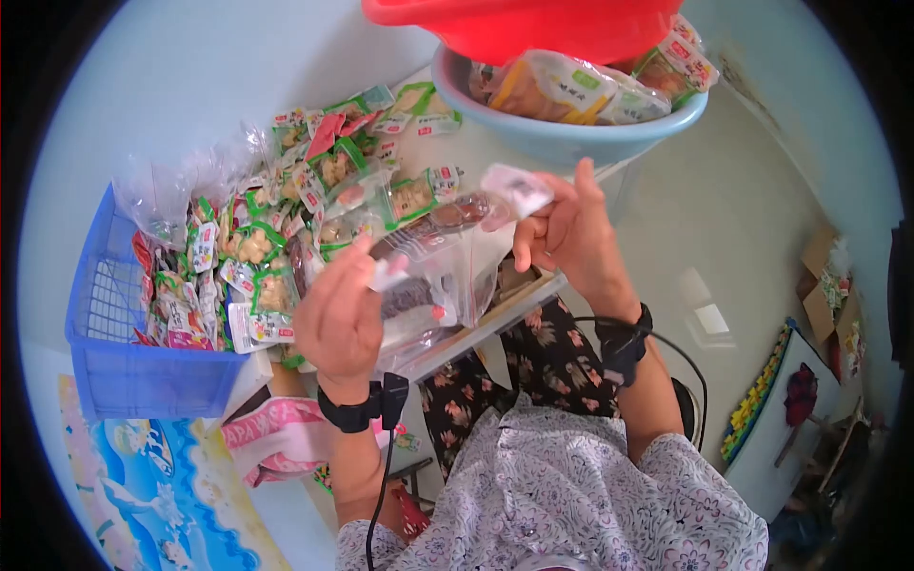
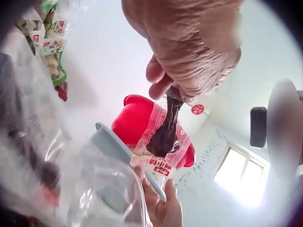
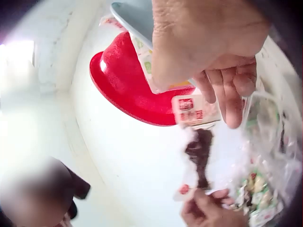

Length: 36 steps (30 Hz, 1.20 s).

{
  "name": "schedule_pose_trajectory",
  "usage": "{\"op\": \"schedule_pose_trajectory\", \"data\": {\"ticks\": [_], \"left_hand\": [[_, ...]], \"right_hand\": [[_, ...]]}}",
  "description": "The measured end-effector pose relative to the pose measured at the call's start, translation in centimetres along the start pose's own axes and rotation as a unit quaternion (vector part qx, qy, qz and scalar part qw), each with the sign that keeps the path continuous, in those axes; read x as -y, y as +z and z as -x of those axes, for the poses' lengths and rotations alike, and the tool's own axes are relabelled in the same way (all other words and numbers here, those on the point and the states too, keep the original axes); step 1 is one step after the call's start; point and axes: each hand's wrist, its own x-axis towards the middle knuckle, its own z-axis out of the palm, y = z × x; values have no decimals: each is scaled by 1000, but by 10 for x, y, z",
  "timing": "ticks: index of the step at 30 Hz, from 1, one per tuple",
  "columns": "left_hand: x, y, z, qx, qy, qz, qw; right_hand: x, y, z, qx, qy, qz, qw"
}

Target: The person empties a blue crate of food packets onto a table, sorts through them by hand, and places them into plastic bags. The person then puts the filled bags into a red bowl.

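A clear packet with a dark brown drumstick (image 1: pixel 459 213) is stretched between the two hands, white labels at its ends. My left hand (image 1: pixel 338 319) pinches its near end between thumb and fingers, as the left wrist view also shows. At the far end, the right hand (image 1: pixel 583 238) has its fingers spread and fairly straight, right at the white label (image 3: pixel 195 109). Below the packet, a large clear plastic bag (image 1: pixel 465 276) with dark packets in it lies at the table's front edge.
Many small snack packets (image 1: pixel 257 243) are heaped on the table, beside a blue plastic basket (image 1: pixel 152 376) at left. Behind stands a light blue basin (image 1: pixel 562 135) holding larger packages, with a red basin (image 1: pixel 543 29) above it. Cables run from both wrist straps.
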Motion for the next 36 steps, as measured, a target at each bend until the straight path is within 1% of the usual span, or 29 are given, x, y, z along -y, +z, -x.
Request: {"op": "schedule_pose_trajectory", "data": {"ticks": [1, 2, 4, 7, 10, 11, 13, 14, 15, 16, 18, 19, 21, 24, 27, 30, 33, 36], "left_hand": [[-8, -2, 6, 6, 17, -11, 1000], [-15, -4, 10, 11, 35, -25, 999], [-20, -6, 15, 17, 44, -2, 999], [-26, -1, 21, 3, 54, 24, 998], [-25, 5, 22, 18, 52, 52, 997], [-22, 12, 23, 20, 52, 56, 997], [-31, 24, 30, -4, -74, 77, 994], [-34, 31, 34, -15, -135, 90, 987], [-37, 34, 43, -6, -201, 84, 976], [-43, 34, 43, 1, -205, 58, 977], [-59, 35, 37, 18, -216, 8, 976], [-62, 39, 36, 24, -216, 7, 976], [-66, 48, 33, 33, -214, 5, 976], [-69, 56, 31, 92, -251, -10, 964], [-66, 60, 35, 87, -239, -1, 967], [-70, 63, 26, 31, -227, 18, 973], [-69, 68, 25, 4, -218, 22, 976], [-73, 67, 21, 5, -221, 23, 975]], "right_hand": [[0, 0, 0, 3, 6, 14, 1000], [-1, 6, 5, -15, 10, 64, 998], [-1, 17, 12, -46, 18, 165, 985], [-4, 16, 18, -51, 49, 138, 988], [-5, 9, 19, -110, 59, 134, 983], [-5, 4, 21, -129, 43, 149, 979], [-3, -7, 35, -165, 12, 180, 970], [-2, -10, 43, -200, -12, 184, 962], [-1, -12, 52, -235, -37, 187, 953], [0, -15, 60, -271, -63, 190, 942], [5, -22, 76, -295, -91, 191, 932], [7, -24, 82, -307, -105, 192, 926], [7, -25, 93, -308, -103, 211, 922], [5, -26, 92, -303, -93, 218, 923], [-3, -16, 78, -291, -95, 220, 926], [-16, -7, 59, -261, -93, 227, 934], [-26, 9, 41, -227, -81, 238, 941], [-34, 28, 23, -240, -65, 231, 941]]}}
